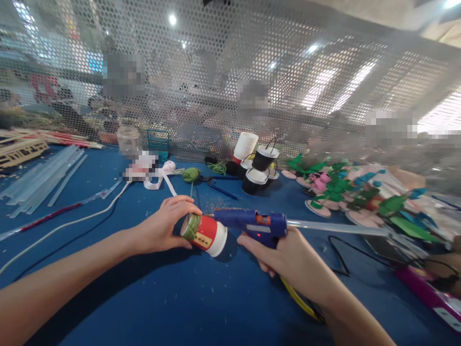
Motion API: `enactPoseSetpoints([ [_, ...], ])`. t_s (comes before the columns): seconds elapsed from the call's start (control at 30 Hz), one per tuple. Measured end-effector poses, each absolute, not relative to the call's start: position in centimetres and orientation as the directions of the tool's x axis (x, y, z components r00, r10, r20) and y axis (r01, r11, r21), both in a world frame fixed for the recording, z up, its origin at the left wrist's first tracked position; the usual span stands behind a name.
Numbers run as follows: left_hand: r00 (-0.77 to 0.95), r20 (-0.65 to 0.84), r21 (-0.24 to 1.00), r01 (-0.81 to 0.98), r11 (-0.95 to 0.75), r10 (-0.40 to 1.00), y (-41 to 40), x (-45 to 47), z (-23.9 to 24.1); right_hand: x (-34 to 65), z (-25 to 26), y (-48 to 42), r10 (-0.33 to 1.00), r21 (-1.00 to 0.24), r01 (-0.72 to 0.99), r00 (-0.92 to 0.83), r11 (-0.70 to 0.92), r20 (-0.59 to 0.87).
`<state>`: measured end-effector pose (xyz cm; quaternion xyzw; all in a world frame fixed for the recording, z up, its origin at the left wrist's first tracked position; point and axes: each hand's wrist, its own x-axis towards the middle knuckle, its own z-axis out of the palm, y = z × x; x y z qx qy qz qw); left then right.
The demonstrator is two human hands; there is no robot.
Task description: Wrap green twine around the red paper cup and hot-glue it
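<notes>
My left hand (172, 225) grips a paper cup (212, 235) lying tilted on its side, red and white with a yellow label. Green yarn wraps the end of the cup nearest my fingers. A strand of it runs back to a green yarn ball (190, 174). In my right hand (277, 257) is a blue glue gun (252, 225), its nozzle at the yarn-wrapped upper side of the cup; whether it touches I cannot tell. A long clear glue stick (334, 227) sticks out of the gun's back.
Clear glue sticks (46, 175) lie at left beside a white cable (72, 223). Behind stand stacked white cups (245, 145) and black-wrapped cups (265, 157) with handles. Craft plants (334, 192) and a purple power strip (428, 293) are at right. A perforated metal screen (201, 96) borders the blue table (201, 298).
</notes>
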<state>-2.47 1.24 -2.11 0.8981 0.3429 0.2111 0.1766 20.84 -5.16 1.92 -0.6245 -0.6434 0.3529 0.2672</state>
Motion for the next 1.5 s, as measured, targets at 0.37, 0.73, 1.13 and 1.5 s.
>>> enactPoseSetpoints([
  [0.37, 0.659, 0.224, 0.471, 0.572, -0.672, 0.718, 1.4, -2.4, -1.9, 23.8, 1.1, -0.6, 0.989, -0.849, 0.525, 0.144, -0.052, 0.029],
  [0.73, 0.615, 0.22, 0.496, 0.598, -0.63, 0.757, 1.2, -2.2, -2.2, 24.8, -3.3, 3.8, 0.977, -0.516, 0.839, 0.211, -0.176, 0.011],
  [1.13, 0.61, 0.332, 0.455, 0.565, -0.688, 0.72, 1.0, -1.8, -2.7, 14.4, 2.2, -2.3, 0.789, -0.232, 0.796, -0.426, 0.56, 0.442],
  [1.5, 0.578, 0.369, 0.38, 0.621, -0.686, 0.728, 0.3, -1.1, -2.2, 12.1, 2.3, -2.5, 0.906, -0.044, 0.93, -0.345, 0.366, 0.245],
])
